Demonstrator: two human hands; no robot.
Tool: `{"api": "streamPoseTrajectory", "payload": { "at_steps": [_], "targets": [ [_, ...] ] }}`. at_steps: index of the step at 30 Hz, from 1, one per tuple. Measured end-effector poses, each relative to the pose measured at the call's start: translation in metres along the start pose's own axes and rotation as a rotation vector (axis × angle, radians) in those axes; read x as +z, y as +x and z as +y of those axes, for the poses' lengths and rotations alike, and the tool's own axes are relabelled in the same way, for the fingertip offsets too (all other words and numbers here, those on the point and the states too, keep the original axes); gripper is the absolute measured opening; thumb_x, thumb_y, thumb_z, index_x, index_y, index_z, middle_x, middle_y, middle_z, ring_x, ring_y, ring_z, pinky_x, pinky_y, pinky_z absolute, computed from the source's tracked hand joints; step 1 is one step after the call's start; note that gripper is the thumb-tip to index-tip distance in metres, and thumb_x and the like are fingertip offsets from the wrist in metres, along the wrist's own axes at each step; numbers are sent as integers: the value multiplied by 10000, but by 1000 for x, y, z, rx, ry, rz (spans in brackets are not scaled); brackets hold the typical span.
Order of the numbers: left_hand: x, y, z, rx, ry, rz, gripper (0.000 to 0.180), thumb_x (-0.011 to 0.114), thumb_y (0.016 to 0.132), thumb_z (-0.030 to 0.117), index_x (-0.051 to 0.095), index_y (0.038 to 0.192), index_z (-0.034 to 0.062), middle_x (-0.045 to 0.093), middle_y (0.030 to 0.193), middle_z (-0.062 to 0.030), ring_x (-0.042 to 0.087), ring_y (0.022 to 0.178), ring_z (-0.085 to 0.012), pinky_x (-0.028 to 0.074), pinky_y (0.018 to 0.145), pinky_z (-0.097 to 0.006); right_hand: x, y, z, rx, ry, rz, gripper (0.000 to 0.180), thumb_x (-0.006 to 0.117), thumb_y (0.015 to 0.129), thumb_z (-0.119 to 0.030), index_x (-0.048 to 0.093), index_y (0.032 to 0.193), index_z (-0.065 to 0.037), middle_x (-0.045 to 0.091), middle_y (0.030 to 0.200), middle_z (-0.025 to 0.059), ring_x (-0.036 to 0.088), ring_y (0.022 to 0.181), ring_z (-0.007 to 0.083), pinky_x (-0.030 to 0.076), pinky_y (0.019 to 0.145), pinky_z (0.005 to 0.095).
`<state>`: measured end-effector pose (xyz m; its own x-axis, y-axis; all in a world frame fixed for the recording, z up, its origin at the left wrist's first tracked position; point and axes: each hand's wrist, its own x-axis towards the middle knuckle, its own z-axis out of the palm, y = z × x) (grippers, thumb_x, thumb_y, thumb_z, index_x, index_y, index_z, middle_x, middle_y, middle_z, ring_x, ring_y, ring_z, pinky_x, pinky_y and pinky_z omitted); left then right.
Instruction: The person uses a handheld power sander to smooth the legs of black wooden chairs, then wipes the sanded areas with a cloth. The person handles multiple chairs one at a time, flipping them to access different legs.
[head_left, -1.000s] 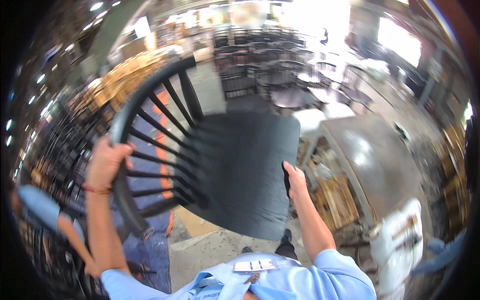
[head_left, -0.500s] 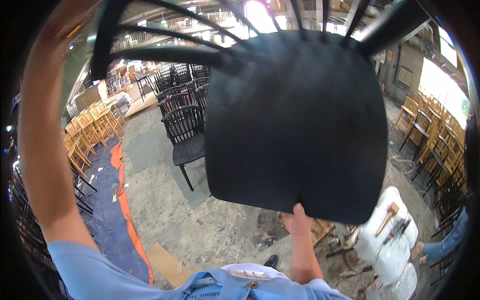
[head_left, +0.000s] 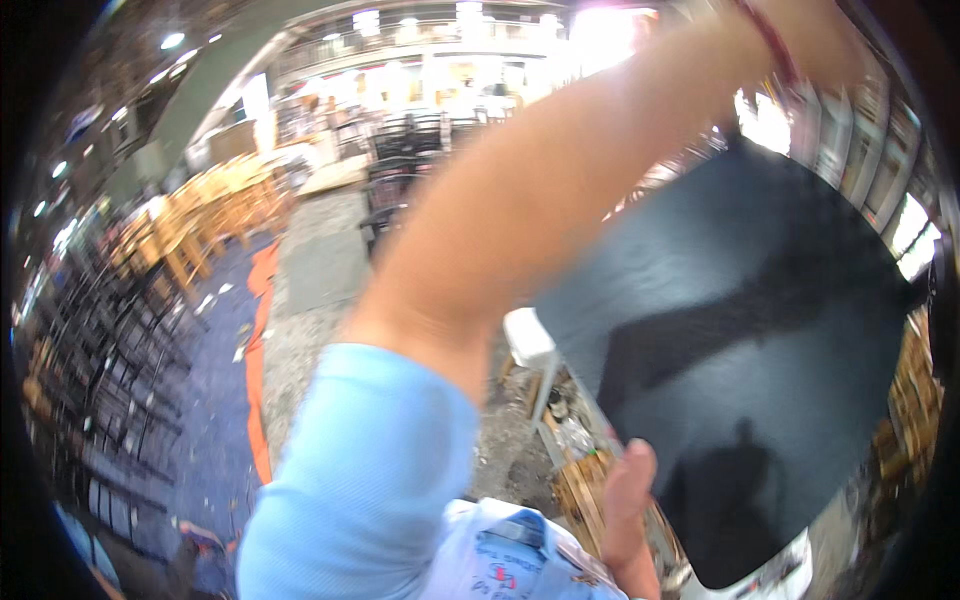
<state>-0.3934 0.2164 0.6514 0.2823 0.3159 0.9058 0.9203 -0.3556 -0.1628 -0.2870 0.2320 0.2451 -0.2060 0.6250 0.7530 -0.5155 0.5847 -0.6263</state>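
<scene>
A black wooden chair is tilted up in front of me, its broad smooth seat [head_left: 760, 350] filling the right side. My right hand [head_left: 628, 500] is closed on the near left edge of the seat, with the thumb lying along that edge. My left arm crosses high over the scene toward the upper right. My left hand [head_left: 815, 40] is near the chair's back there, smeared by motion, and its fingers do not show. Most of the chair's back and its legs are hidden or out of view. Shadows fall across the seat.
Black chairs [head_left: 410, 150] stand in rows ahead, partly behind my arm. Pale wooden chairs [head_left: 215, 200] line the left, beside a blue floor sheet [head_left: 215, 340] with an orange edge. More black chairs [head_left: 110, 330] crowd the far left. A white-topped stool [head_left: 528, 338] stands beyond the held chair.
The chair has swung to the right and turned, with my right hand still on its seat edge. My left arm has moved from the far left across to the upper right.
</scene>
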Motion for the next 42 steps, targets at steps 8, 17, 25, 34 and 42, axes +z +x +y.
{"api": "streamPoseTrajectory", "payload": {
  "at_steps": [8, 17, 25, 34, 42],
  "targets": [
    [13, -211, -26, 122, -1337, -2, 298, 841, 736, 292, 651, 682, 69, 616, 662, -51, 613, 623, -218, 486, 589, -327, 2, 122, 71, 213, 213, 119, 440, 679, 900, -141, 548, 1252, 87, 588, 1262, 196, 598, 1136, 264, 512, 988, 354],
    [-15, -254, -195, 250, -1452, 74, 290, 801, 738, 256, 636, 610, 55, 622, 636, -57, 606, 590, -272, 476, 599, -370, -35, 296, 110, 347, 289, 324, 410, 638, 926, -109, 527, 1251, 116, 591, 1252, 220, 615, 1120, 271, 555, 950, 334],
    [28, -236, -293, 236, -1623, 224, 308, 819, 787, 287, 632, 699, 58, 554, 601, -45, 530, 544, -193, 400, 532, -295, -83, 401, 115, 430, 394, 271, 441, 592, 949, -83, 458, 1306, 137, 591, 1254, 253, 608, 1162, 298, 575, 940, 326],
    [198, -196, -380, -660, -925, -80, 302, 648, 937, 313, 701, 975, 19, 697, 910, -51, 640, 835, -117, 512, 768, -280, -63, 421, 145, 541, 203, 294, 479, 609, 941, -254, 465, 1274, 58, 634, 1132, 291, 690, 928, 341, 607, 739, 362],
    [322, -124, -406, -1004, -990, -120, 601, 626, 901, 586, 620, 1130, 30, 657, 1082, -85, 612, 1020, -177, 466, 922, -370, -164, 364, 21, 123, -657, 849, 654, 591, 922, -556, 569, 1249, 10, 641, 1155, 125, 628, 1001, 184, 505, 801, 313]
  ]
}}
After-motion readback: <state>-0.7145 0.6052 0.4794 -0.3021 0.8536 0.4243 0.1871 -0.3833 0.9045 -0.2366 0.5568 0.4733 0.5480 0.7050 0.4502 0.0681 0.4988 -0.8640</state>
